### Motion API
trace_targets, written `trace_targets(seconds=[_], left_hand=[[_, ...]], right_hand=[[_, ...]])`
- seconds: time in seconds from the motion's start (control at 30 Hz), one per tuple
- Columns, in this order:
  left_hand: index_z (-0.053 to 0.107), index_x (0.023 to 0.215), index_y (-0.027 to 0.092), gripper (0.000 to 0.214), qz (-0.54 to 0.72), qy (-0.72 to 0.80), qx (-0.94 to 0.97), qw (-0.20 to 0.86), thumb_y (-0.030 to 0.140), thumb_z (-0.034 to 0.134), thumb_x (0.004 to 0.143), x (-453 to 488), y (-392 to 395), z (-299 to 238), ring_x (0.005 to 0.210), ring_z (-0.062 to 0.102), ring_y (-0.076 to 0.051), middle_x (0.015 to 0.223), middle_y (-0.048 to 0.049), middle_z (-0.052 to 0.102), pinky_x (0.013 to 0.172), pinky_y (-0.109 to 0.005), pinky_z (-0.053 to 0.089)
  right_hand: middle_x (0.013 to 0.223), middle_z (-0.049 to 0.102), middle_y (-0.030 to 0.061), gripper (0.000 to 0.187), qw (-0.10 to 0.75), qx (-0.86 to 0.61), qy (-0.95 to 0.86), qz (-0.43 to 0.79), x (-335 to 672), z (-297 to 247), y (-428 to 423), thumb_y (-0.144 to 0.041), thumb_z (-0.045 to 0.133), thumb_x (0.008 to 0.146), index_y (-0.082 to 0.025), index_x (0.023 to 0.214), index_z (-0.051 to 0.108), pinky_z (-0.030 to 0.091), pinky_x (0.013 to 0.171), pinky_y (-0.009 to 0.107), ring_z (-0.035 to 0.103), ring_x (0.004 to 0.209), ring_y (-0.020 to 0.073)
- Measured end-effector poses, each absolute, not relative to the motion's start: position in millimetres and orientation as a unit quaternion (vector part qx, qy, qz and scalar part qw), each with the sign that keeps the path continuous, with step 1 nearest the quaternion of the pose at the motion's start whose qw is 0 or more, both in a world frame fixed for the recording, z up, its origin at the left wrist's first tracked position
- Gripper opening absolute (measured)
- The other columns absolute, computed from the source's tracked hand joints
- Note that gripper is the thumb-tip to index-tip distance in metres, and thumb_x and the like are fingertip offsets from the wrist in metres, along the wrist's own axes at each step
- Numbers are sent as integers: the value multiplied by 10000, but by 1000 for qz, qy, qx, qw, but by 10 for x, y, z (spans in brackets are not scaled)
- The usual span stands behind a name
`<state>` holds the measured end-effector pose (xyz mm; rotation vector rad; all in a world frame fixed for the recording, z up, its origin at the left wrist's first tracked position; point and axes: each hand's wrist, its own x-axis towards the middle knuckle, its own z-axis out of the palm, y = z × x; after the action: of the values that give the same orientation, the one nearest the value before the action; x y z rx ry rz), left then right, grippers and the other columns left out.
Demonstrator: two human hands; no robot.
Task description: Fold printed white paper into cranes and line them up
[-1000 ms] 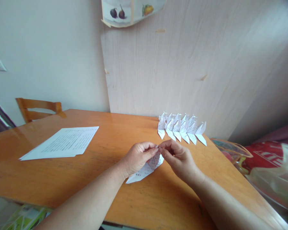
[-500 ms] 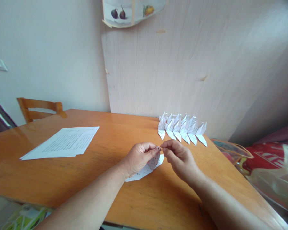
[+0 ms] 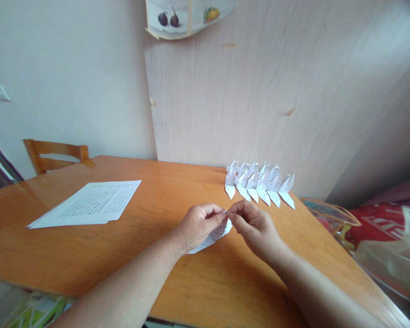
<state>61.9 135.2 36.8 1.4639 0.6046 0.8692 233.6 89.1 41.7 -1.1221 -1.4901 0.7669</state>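
Observation:
Both hands meet over the middle of the orange wooden table (image 3: 89, 255). My left hand (image 3: 198, 225) and my right hand (image 3: 254, 228) each pinch the top of a partly folded piece of printed white paper (image 3: 212, 238). The paper hangs below the fingertips and its lower end rests near the tabletop. Much of it is hidden behind my left hand. A row of several finished folded paper figures (image 3: 258, 184) lies on the table just beyond my hands, by the wall panel.
A stack of printed sheets (image 3: 90, 202) lies at the table's left. A wooden chair (image 3: 54, 152) stands behind the far left edge. A light wood panel (image 3: 259, 91) rises behind the table. Plastic bags (image 3: 379, 241) sit off the right edge.
The folded paper has been drawn up and in, so less of it shows below my left hand. My fingertips have closed tighter together at its top.

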Motion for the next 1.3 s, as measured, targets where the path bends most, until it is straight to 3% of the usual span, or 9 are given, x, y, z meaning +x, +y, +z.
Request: trace_targets(seconds=[0.27,0.8,1.3], left_hand=[[664,845,135,336,362,271,654,607,468,680,883,594,1348,395,617,495,-95,711,-1,592,575,-224,379],[630,795,137,396,348,290,674,583,523,674,871,586,1365,360,579,437,-85,656,20,515,534,-221,329],[666,738,142,356,383,329,709,492,479,685,854,627,1311,409,572,510,-111,644,-12,604,526,-223,395]], right_hand=[[698,557,-21,103,533,-474,-614,338,2351,392,913,-290,606,870,-193,838,598,372,551,259,463,615,120],[657,537,-36,154,520,-481,-589,388,2339,429,905,-335,610,858,-197,806,565,359,504,248,454,540,98],[648,542,-27,158,496,-511,-616,336,2341,427,882,-333,605,871,-200,794,569,346,515,258,491,574,123]])
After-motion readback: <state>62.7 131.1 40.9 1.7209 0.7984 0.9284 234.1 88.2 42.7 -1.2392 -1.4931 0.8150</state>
